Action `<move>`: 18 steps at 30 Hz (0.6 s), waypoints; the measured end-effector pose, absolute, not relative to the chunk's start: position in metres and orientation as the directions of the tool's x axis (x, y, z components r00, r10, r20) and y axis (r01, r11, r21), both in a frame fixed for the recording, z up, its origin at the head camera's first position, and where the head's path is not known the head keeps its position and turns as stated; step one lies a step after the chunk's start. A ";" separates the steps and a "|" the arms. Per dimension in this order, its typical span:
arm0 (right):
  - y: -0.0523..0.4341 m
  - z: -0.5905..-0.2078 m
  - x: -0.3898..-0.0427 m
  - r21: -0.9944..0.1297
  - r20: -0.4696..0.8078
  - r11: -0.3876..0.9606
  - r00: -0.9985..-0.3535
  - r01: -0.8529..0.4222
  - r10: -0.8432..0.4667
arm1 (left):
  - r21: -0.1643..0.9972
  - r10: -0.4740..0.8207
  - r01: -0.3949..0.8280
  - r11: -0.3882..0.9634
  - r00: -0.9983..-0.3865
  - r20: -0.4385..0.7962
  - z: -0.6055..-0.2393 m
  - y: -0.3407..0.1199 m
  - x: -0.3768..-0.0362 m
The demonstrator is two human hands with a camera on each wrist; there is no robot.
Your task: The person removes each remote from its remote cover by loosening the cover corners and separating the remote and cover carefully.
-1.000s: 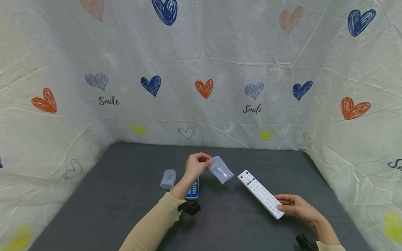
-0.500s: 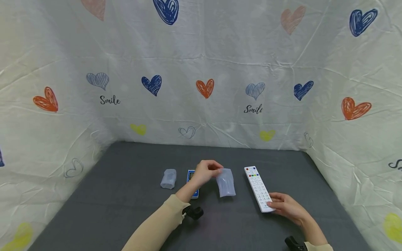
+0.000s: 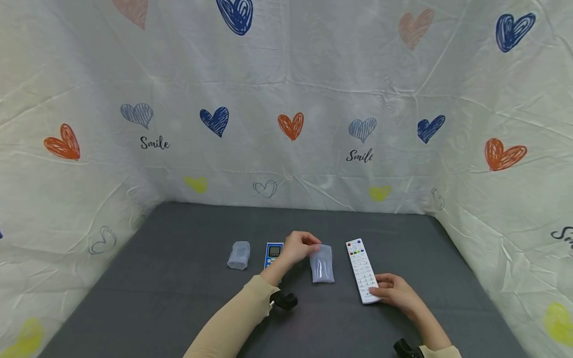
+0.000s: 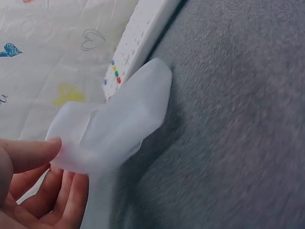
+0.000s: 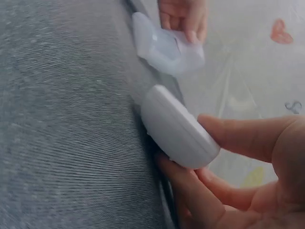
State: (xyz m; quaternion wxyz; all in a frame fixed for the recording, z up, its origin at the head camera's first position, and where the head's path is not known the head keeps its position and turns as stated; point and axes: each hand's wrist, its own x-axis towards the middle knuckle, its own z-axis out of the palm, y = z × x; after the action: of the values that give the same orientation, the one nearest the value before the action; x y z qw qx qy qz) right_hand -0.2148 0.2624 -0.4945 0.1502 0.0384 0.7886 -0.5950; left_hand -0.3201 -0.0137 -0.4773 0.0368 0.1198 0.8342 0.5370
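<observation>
The limp translucent sleeve (image 3: 322, 263), pinched at one edge by the left hand (image 3: 301, 247), may fold shut, while the white remote (image 3: 361, 270), gripped at its near end by the right hand (image 3: 394, 293), may snag.

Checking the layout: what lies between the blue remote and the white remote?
In the head view, the left hand and the clear sleeve it pinches lie between the blue remote and white remote.

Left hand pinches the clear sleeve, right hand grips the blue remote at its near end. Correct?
Not quite. The right hand grips the white remote, as the head view shows; the blue remote lies untouched behind the left hand, which does pinch the clear sleeve.
</observation>
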 end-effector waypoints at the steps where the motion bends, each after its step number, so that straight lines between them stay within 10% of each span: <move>1: 0.260 -0.494 -0.214 -0.920 -0.276 0.311 -0.957 0.237 -0.087 | 0.904 0.227 0.153 0.399 -0.972 0.064 -0.478 -0.012 -0.320; 18: 0.252 -0.490 -0.213 -0.807 -0.243 0.543 -0.969 0.231 0.051 | 0.891 0.106 0.115 0.439 -0.991 0.076 -0.495 -0.003 -0.315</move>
State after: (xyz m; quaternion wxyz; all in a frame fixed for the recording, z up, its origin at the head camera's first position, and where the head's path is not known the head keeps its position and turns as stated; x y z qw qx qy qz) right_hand -0.2130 0.2517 -0.4901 0.0956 0.0810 0.8732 -0.4710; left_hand -0.3150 -0.0030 -0.4949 -0.0043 0.0653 0.8481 0.5257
